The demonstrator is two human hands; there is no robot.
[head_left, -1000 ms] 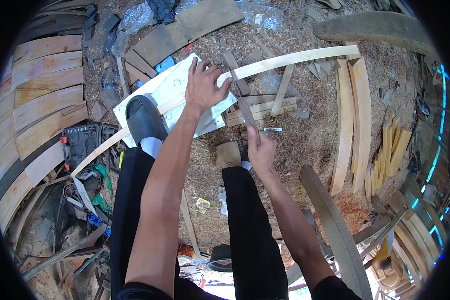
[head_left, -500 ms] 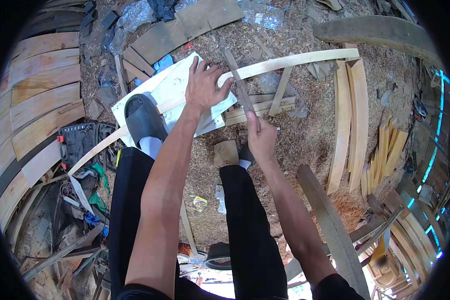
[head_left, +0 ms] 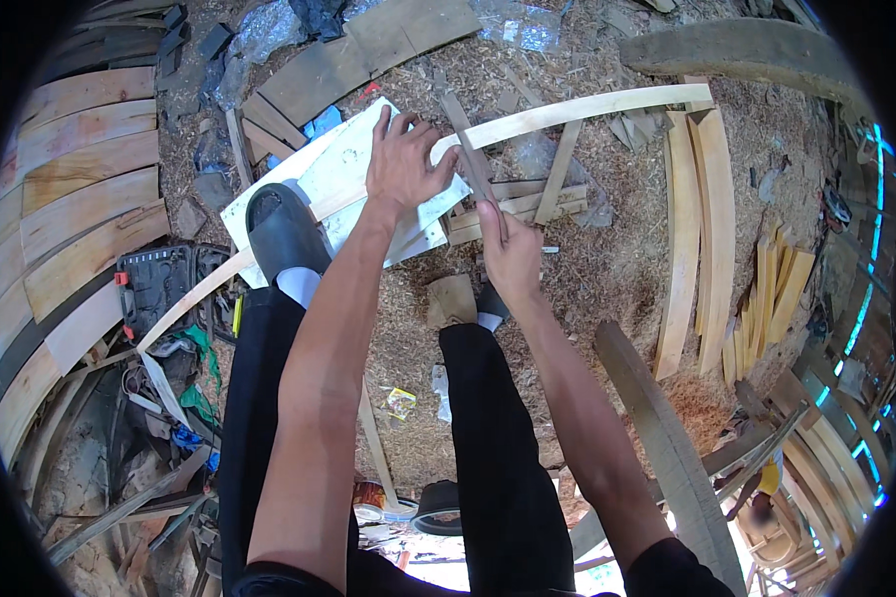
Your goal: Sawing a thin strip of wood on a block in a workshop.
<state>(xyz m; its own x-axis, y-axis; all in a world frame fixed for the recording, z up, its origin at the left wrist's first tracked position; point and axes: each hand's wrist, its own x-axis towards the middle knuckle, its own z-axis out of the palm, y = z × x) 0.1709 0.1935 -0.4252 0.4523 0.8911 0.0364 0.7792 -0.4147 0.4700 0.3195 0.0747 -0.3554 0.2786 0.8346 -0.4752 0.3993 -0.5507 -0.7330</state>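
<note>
A long pale wooden strip (head_left: 587,107) runs across a white board (head_left: 314,159) on the ground. My left hand (head_left: 403,164) lies over the strip with fingers spread, its thumb stretched along the wood. Farther left, my dark slipper (head_left: 284,229) rests on the strip, over the board. In my right hand (head_left: 513,254) is the near end of a long, narrow, dark blade-like tool (head_left: 470,149), its fingers closed round it. The tool crosses the strip just right of my left thumb; whether it is a saw or a knife I cannot tell.
Short wood offcuts (head_left: 518,204) lie beside the board. Long planks (head_left: 679,249) stretch out at right, near a pile of small sticks (head_left: 767,298). Stacked boards (head_left: 95,159) line the left, above a black tool case (head_left: 159,284). Another person (head_left: 765,488) shows at lower right.
My right hand has moved a little up and left, with the tool along its length. My left hand and foot stay on the strip.
</note>
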